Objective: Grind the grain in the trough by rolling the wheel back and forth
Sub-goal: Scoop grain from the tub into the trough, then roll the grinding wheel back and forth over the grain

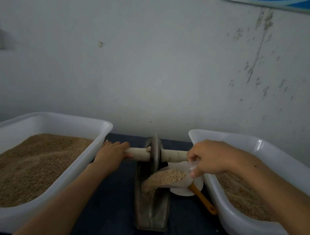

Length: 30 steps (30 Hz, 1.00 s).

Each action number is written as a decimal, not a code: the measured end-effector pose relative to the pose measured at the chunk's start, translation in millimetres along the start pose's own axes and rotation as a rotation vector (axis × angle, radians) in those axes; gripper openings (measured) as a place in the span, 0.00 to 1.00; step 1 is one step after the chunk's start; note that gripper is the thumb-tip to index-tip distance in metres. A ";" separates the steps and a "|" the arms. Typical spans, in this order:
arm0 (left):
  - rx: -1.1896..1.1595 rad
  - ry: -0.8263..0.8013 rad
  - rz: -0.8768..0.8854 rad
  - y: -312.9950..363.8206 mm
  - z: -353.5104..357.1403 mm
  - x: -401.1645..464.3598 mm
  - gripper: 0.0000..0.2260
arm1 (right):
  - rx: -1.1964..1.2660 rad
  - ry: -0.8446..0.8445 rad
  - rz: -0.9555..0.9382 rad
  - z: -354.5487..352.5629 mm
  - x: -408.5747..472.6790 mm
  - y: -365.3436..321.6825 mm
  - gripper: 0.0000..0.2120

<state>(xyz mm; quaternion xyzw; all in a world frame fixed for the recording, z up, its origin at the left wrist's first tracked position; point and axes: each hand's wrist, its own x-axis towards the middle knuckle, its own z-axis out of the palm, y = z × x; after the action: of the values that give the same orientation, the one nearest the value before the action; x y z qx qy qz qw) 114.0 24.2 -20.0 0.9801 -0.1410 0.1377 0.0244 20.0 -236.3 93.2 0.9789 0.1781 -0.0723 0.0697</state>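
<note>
Count: two white tubs, one trough, one wheel, one scoop, one yellow-handled tool. The left tub [94, 148] is holding a deep bed of brown grain [23, 166]; the right tub [253, 231] is holding a shallower layer of the same against its near side. Between them, on the dark table [107, 220], the narrow dark trough [149, 212] is lying lengthwise toward the camera, the wheel [154, 153] standing upright at its far end on a pale wooden axle [172, 154].

The left hand [112, 154] is wrapping its fingers round the axle's left end. The right hand [211, 158] is pinching a clear scoop [181, 178] — tilted downward, grain spilling from its lip into the trough just in front of the wheel. Beside the trough, under the scoop, a white disc with a yellow handle [203, 200] is lying on the table — what it is I cannot tell.
</note>
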 end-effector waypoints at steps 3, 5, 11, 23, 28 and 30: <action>-0.009 -0.010 0.010 -1.7 -1.2 2.3 0.10 | -0.026 0.001 -0.001 -2.3 1.4 -1.3 0.10; -0.002 -0.013 0.018 -2.4 -1.5 3.4 0.10 | -0.069 0.020 0.003 -3.9 1.5 -3.5 0.11; 0.008 -0.024 0.016 -3.0 -2.1 4.3 0.10 | -0.328 0.155 -0.043 -7.4 -0.9 -16.9 0.09; 0.013 -0.016 0.029 -1.6 -6.7 0.8 0.11 | -0.693 0.289 -0.149 1.5 -9.6 -42.9 0.10; -0.001 -0.023 0.024 -2.1 -6.0 0.9 0.11 | -0.675 0.310 -0.131 4.8 -11.5 -42.6 0.06; -0.001 -0.027 0.019 -2.0 -5.7 1.2 0.11 | -0.586 0.325 -0.112 4.4 -15.1 -33.6 0.01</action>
<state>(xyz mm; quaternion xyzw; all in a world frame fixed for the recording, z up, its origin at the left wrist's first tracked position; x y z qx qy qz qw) 114.1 26.3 -14.2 0.9805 -0.1506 0.1247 0.0214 -6.5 -211.0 87.7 0.9046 0.2538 0.1351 0.3148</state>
